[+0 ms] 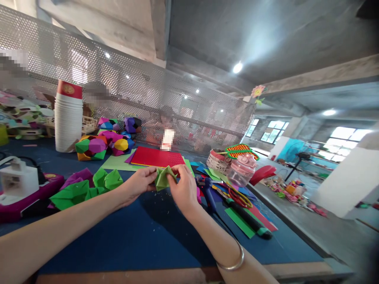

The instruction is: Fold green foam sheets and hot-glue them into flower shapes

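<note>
Between my two hands, above the blue table point(133, 240), is a folded light green paper piece point(164, 178). My left hand point(137, 184) pinches its left side, and my right hand point(182, 187) grips its right side, fingers bent over the folds. Behind the piece lies a stack of sheets with a red sheet point(154, 157) on top. Folded green paper pieces point(72, 194) rest beside my left forearm, with purple ones behind them. A blue glue gun point(209, 193) lies just right of my right hand.
Paper cups point(68, 122) are stacked at the back left, beside multicoloured paper balls point(91, 147). A white device point(19, 181) stands at the left. On the right are scissors point(238, 196), a black-handled tool point(248, 219), a clear jar point(241, 170) and a basket point(218, 161). A perforated screen point(189, 106) stands behind.
</note>
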